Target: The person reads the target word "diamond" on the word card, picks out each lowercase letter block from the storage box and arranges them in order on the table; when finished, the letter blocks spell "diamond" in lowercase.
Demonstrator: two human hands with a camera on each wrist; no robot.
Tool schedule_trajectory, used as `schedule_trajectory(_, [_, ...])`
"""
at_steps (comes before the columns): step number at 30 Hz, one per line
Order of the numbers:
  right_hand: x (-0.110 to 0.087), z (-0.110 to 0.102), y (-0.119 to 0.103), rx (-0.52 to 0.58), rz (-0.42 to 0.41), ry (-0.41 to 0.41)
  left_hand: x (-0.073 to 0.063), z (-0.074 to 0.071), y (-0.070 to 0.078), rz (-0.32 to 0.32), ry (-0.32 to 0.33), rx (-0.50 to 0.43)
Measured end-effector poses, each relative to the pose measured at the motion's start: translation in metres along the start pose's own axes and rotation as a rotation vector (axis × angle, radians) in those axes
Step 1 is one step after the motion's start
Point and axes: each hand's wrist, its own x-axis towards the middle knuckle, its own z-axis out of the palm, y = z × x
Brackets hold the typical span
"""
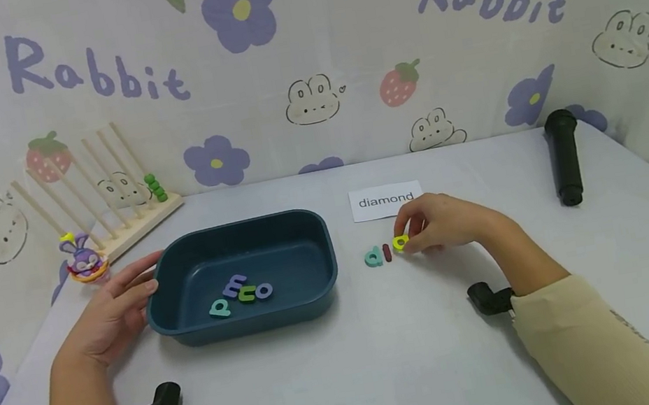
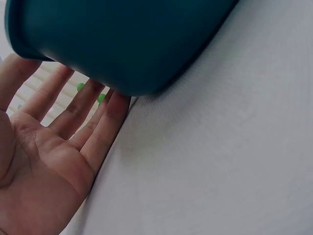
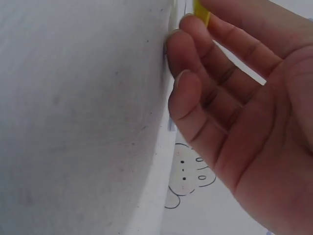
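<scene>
My right hand point(image 1: 445, 220) pinches a small yellow letter point(image 1: 400, 243), probably an "a", between thumb and index finger at the tabletop; its other fingers are curled. Just left of it lie a dark red letter stroke point(image 1: 387, 253) and a teal "d" point(image 1: 373, 257). Against the left end of a dark teal bin point(image 1: 248, 323) rests my left hand point(image 1: 118, 309), its fingers fairly straight along the outer wall and the thumb at the rim. Inside are a purple "m" point(image 1: 234, 286), a green "n" point(image 1: 246, 294), a purple "o" point(image 1: 264, 290) and a teal letter point(image 1: 219, 309).
Behind the letters lies a white card point(image 1: 386, 200) printed "diamond". A wooden peg rack point(image 1: 143, 224) with green beads stands back left, beside a purple rabbit figure point(image 1: 83, 258). A black cylinder point(image 1: 564, 157) lies at the right. Patterned cloth hangs behind the table.
</scene>
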Motion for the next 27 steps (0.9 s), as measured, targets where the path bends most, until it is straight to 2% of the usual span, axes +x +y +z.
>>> schedule_trajectory(8, [0.004, 0.005, -0.001, -0.024, 0.013, -0.020, 0.000, -0.001, 0.000, 0.009, -0.020, -0.005])
schedule_trajectory(16, [0.004, 0.007, -0.002, -0.025, 0.019, -0.024, 0.000, -0.001, 0.001, -0.004, -0.006, 0.008])
schedule_trajectory(24, [0.002, -0.001, -0.002, -0.032, 0.030, -0.074, 0.000, 0.000, 0.001, -0.015, 0.007, 0.004])
schedule_trajectory(27, [0.000, -0.007, -0.003, -0.013, 0.017, -0.069, 0.001, 0.000, 0.002, -0.012, 0.008, 0.015])
